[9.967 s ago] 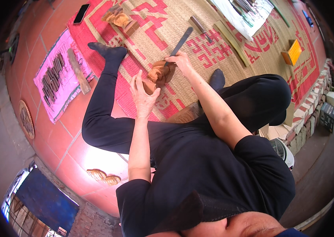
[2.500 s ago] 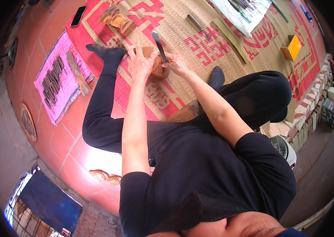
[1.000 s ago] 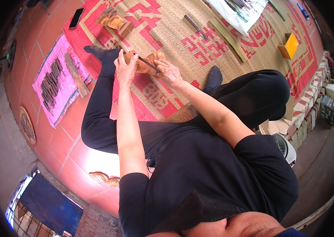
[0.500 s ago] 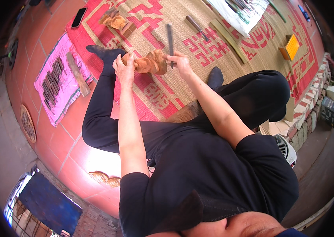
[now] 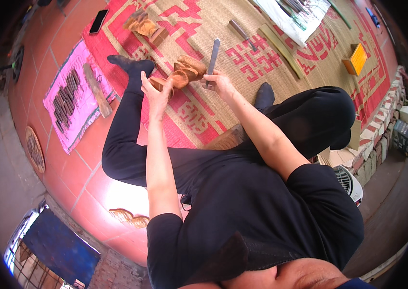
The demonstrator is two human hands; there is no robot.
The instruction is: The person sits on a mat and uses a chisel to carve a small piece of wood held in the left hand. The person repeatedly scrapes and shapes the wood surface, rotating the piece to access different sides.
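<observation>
From here I see the left hand (image 5: pixel 157 98) curled round one end of the carved wood (image 5: pixel 180 79), I think so it won't wobble. The wood is over the mat (image 5: pixel 223 14), between both hands; I can't tell if it touches down. The right hand (image 5: pixel 220 83) pinches a flat gray tool (image 5: pixel 213 60) near its low end, so most of it sticks up, just beside the wood. Thin dark tools (image 5: pixel 65 103) lie side by side on a pink cloth (image 5: pixel 78 58), maybe so each is easy to find.
</observation>
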